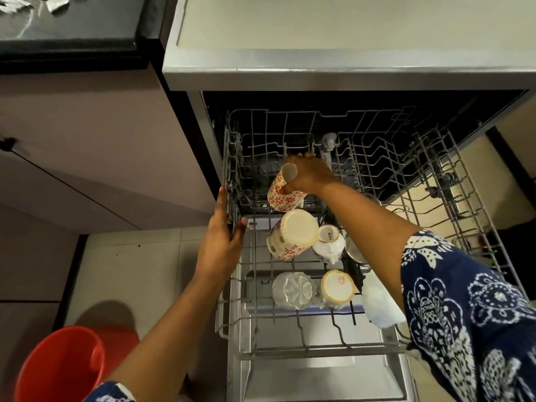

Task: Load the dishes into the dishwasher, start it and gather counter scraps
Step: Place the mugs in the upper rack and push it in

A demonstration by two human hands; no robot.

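Note:
The dishwasher's upper wire rack (435, 181) is pulled out over the open door (319, 372). My right hand (311, 174) grips a red-flowered white mug (282, 195), tilted on its side above the rack's left part. My left hand (222, 242) rests flat against the rack's left rim, fingers extended. In the rack stand upside down a second red-flowered mug (291, 235), a small white cup (329, 242), a clear glass (293, 290) and a yellow-rimmed cup (338, 288).
A steel bowl (355, 250) lies partly hidden under my right forearm. A red bucket (61, 367) stands on the tiled floor at lower left. Cabinet fronts (87, 158) are on the left, the grey countertop (348, 33) above the dishwasher.

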